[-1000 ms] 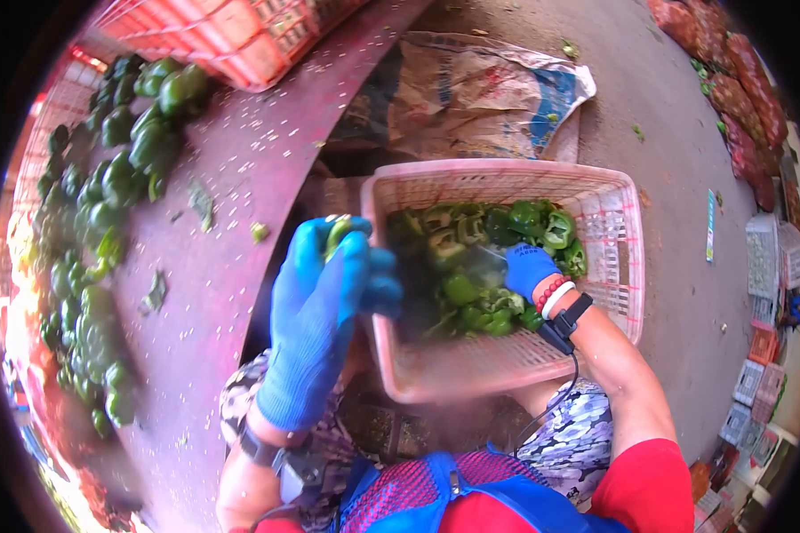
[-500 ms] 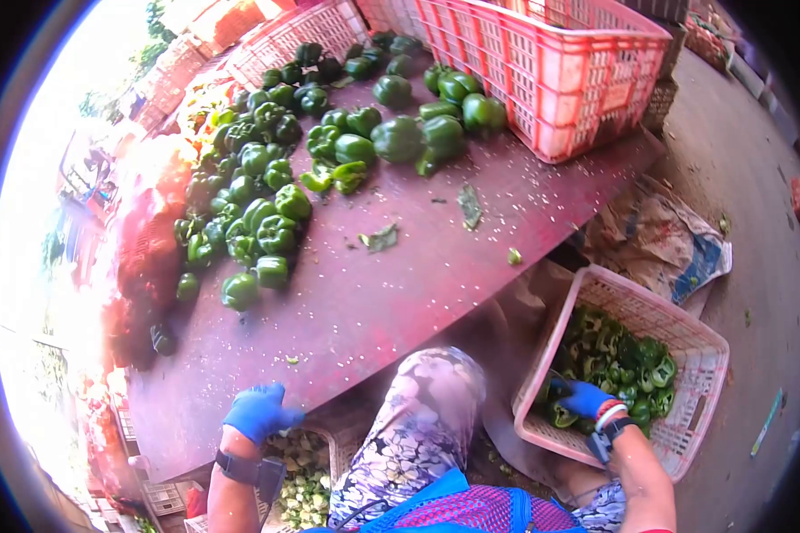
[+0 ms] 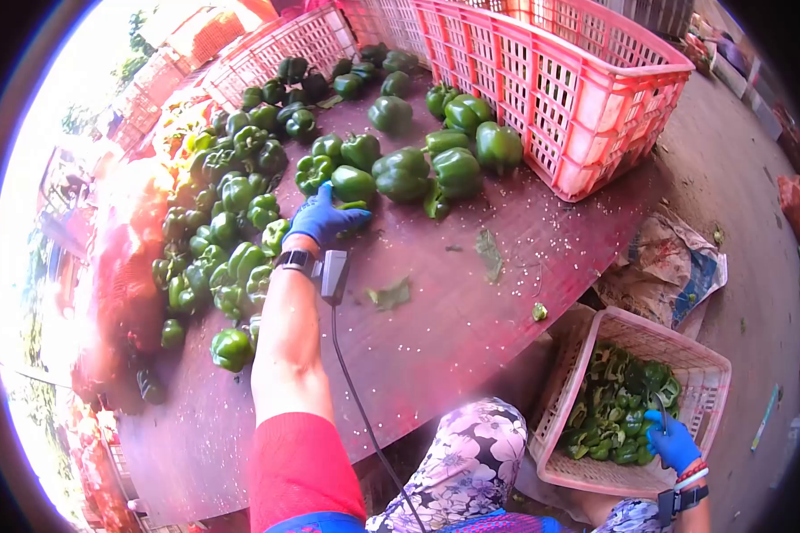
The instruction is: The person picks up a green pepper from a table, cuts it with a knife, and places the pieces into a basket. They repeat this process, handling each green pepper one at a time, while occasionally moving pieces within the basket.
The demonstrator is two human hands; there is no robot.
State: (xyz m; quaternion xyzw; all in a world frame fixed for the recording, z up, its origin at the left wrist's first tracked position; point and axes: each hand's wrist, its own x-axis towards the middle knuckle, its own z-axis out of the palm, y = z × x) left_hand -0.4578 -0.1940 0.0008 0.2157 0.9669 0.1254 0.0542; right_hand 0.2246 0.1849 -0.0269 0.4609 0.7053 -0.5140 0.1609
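My left hand (image 3: 324, 218), in a blue glove, is stretched over the table among the green bell peppers. Its fingers are spread around a split green pepper piece (image 3: 356, 207), which it partly hides; a whole bell pepper (image 3: 353, 183) lies just beyond. Low on the right, my right hand (image 3: 675, 443), also blue-gloved, is closed on a small curved knife (image 3: 661, 407). It hovers at the right side of a pink plastic crate (image 3: 722, 401) holding cut green pepper pieces (image 3: 618, 407). More whole peppers (image 3: 231, 349) are heaped along the table's left side.
A large pink crate (image 3: 587, 124) stands at the table's back right. Leaf scraps (image 3: 389, 293) and pale seeds dot the reddish table (image 3: 436, 346). A dirty sack (image 3: 671, 275) lies on the ground behind the lower crate. Orange-red mesh sacks (image 3: 124, 275) border the table's left edge.
My left hand has moved from the table's near edge up to the pepper pieces. My right hand has come out of the cut peppers, rightward, showing the knife. The view has shifted slightly.
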